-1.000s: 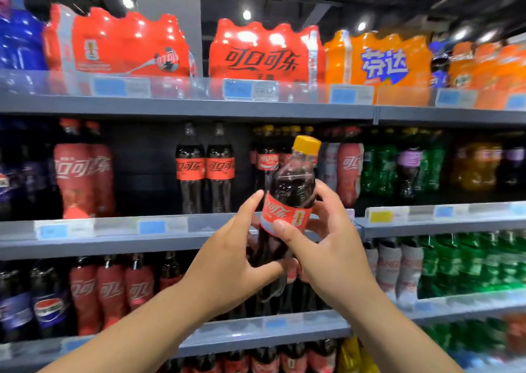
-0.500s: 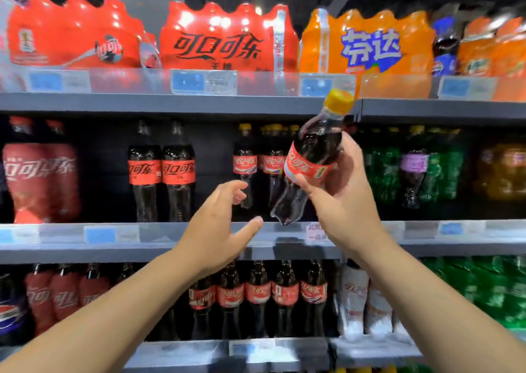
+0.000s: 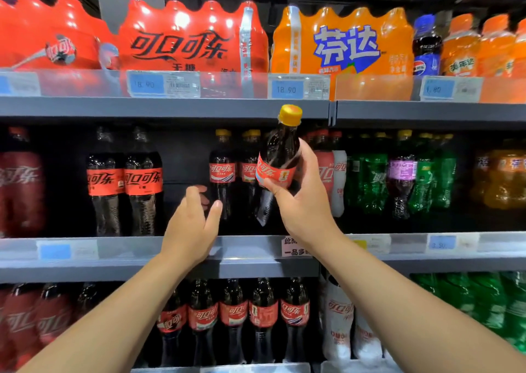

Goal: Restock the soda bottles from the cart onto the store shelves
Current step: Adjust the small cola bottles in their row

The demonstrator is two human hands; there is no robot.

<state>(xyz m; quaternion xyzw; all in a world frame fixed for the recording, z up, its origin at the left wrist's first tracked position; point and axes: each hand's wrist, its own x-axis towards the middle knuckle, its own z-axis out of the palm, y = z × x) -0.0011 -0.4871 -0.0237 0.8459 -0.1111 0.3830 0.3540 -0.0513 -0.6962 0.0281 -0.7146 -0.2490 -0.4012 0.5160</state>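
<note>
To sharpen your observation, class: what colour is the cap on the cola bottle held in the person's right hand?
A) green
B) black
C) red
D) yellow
D: the cola bottle gripped by the right hand has a yellow cap, seen against the grey shelf edge above it.

Dark gap stood free on the middle shelf (image 3: 250,270) between black-label cola bottles (image 3: 125,182) and yellow-capped cola bottles (image 3: 222,173), upper shelf edge (image 3: 170,110) sat low overhead, clear rail (image 3: 128,247) fronted it.
</note>
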